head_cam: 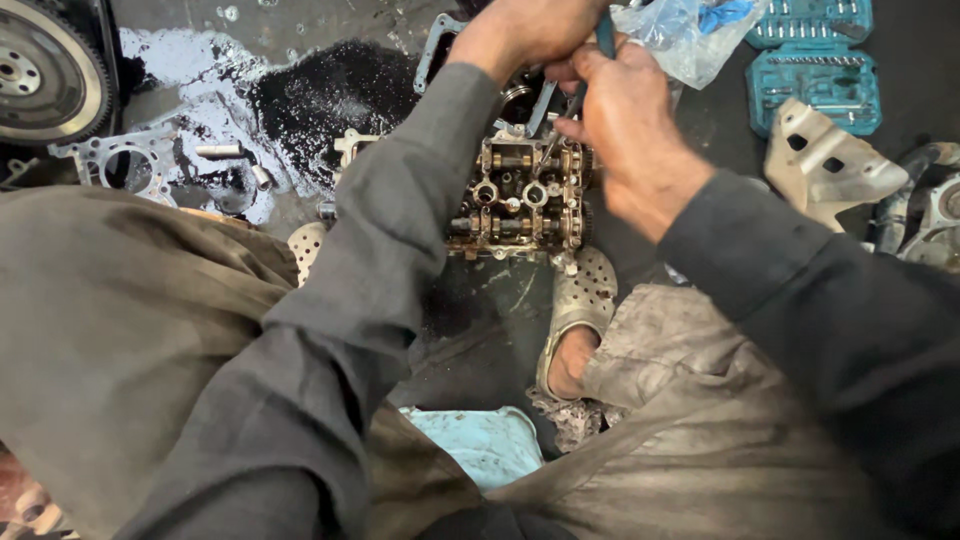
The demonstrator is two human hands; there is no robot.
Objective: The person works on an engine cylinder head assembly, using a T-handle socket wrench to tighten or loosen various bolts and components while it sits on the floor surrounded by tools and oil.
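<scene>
Here, both hands meet at the far edge of a grimy cylinder head [520,195] lying on the oil-stained floor [300,95]. The right hand [630,130] is closed around a blue-handled tool [606,35] whose metal tip points down at the head. The left hand [525,30] sits just beside it, fingers curled; what it pinches I cannot tell. Far right lie teal socket cases [815,85].

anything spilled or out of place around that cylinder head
Yes. A dark, wet-looking spill spreads over the floor just left of the cylinder head, ringed by pale residue. Loose parts lie in it: a metal gasket and small sockets. Both hands, left hand and right hand, work a tool at the head's top edge.
</scene>
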